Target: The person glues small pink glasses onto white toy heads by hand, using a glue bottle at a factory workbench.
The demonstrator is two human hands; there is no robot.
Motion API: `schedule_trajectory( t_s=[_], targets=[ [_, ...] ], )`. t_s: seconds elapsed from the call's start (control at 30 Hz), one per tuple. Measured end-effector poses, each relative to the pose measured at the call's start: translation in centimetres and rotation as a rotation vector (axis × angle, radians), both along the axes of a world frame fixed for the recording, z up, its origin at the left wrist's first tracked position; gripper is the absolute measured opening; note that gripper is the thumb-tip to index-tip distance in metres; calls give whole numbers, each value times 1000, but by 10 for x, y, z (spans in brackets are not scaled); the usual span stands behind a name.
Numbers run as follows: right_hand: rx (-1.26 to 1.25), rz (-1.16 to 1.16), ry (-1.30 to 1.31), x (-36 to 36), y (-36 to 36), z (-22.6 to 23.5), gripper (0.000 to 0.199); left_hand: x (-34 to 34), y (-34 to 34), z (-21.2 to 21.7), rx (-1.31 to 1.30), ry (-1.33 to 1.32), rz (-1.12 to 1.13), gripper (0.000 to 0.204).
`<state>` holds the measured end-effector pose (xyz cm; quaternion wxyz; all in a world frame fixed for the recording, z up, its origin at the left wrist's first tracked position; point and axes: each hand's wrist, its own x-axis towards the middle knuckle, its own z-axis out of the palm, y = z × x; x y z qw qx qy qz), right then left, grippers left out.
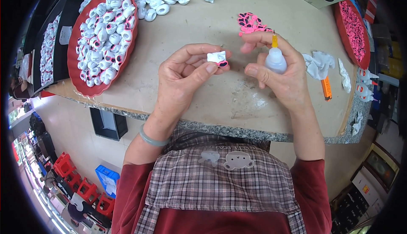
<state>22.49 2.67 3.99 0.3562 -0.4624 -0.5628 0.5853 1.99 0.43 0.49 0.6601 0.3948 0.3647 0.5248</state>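
Between the thumb and fingers of my left hand point(180, 75) is a small white moulded piece point(216, 56). A pink-rimmed dark sunglasses piece point(222, 64) shows at its lower right edge, by the fingertips; whether it is stuck on or only held there I cannot tell. My right hand point(290, 83) grips a squeeze bottle point(276, 61), translucent white, its yellow needle tip pointing up and away from the white piece. Past the right hand's fingers lies a loose pile of pink and black sunglasses pieces point(251, 22).
A red scalloped tray point(73, 60) of white pieces, several with pink glasses, stands left. More white pieces point(163, 9) heap at the back. Right are a crumpled cloth point(319, 64), an orange cutter point(326, 89), small bottles point(363, 92) and a red tray point(339, 19) of pink pieces.
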Motion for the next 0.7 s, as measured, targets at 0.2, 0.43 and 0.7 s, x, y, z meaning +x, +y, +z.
schedule_trajectory(
  t_s=[0.2,0.43,0.7],
  targets=[
    [324,-111,-34,-20,-11,-16,30,2,-1,-1,52,-5,-22,25],
    [553,-143,-47,-31,-11,-28,30,6,-5,2,149,101,-22,27],
    [570,-88,-164,-29,-10,-26,32,7,-5,-1,185,161,-11,25]
  ],
)
